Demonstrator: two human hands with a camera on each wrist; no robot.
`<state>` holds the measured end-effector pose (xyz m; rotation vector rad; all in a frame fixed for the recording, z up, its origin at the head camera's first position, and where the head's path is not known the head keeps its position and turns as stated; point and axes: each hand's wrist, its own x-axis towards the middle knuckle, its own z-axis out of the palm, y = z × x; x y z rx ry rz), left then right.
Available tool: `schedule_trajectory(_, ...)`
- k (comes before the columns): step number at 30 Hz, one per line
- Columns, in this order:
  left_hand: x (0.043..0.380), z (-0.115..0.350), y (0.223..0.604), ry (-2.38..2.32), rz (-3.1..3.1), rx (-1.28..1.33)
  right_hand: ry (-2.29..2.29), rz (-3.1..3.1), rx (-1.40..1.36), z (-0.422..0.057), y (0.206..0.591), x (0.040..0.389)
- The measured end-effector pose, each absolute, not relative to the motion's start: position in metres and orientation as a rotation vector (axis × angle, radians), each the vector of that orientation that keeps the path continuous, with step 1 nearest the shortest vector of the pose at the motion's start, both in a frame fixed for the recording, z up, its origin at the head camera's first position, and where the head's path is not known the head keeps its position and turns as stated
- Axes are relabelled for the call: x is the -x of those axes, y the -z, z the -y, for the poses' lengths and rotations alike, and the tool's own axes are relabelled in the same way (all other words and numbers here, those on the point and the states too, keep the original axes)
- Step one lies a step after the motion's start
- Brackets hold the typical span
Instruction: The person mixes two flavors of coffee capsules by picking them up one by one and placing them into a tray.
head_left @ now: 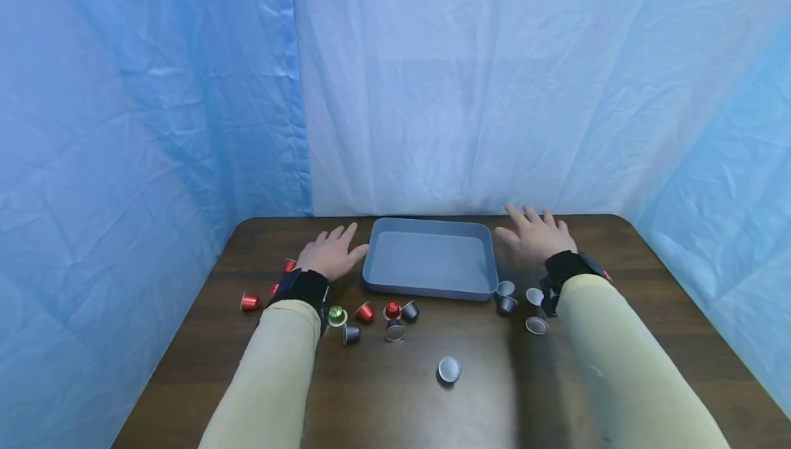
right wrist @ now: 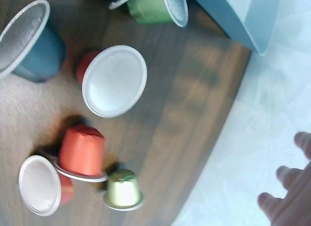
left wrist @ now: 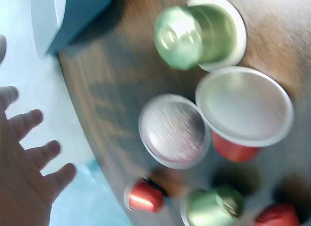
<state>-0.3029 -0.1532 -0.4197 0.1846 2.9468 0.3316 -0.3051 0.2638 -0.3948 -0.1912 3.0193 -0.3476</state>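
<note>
My left hand (head_left: pixel 327 255) is held over the table left of a shallow grey-blue tray (head_left: pixel 430 294), fingers spread and holding nothing. Beyond the tray's right side hovers my right hand (head_left: pixel 536 236), also with fingers apart. Coffee capsules lie about both hands. In the left wrist view a green capsule (left wrist: pixel 214 34), a red one with a pale lid (left wrist: pixel 245 109) and several more sit below the left hand (left wrist: pixel 24 172). Beneath the right hand (right wrist: pixel 291 187), the right wrist view has a blue capsule (right wrist: pixel 41 51), an orange-red capsule (right wrist: pixel 82 150) and a small green capsule (right wrist: pixel 123 189).
In front of the tray are a green capsule (head_left: pixel 337 316), a red capsule (head_left: pixel 365 312) and several dark ones. One pale-lidded capsule (head_left: pixel 449 369) lies nearer me. Blue sheeting (head_left: pixel 395 92) hangs behind the brown wooden table (head_left: pixel 383 401) and along both sides.
</note>
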Motion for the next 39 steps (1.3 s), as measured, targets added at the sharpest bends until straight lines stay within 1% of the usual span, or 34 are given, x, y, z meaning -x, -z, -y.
schedule_trajectory(6, 0.301, 0.129, 0.423, -0.32, -2.9, -0.247, 0.332, -3.015, 0.265, -0.269, 0.381, 0.305)
schedule_trajectory(14, 0.298, 0.108, 0.432, -0.384, -2.826, -0.125, 0.274, -3.045, 0.359, -0.27, 0.367, 0.295)
schedule_trajectory(23, 0.299, 0.108, 0.442, -0.313, -2.876, -0.06, 0.213, -3.034, 0.412, -0.275, 0.363, 0.288)
schedule_trajectory(30, 0.295, 0.114, 0.448, -0.439, -2.885, -0.05, 0.155, -3.042, 0.464, -0.278, 0.363, 0.279)
schedule_trajectory(39, 0.282, 0.115, 0.441, -0.569, -2.822, -0.011, 0.132, -3.084, 0.469, -0.295, 0.36, 0.267)
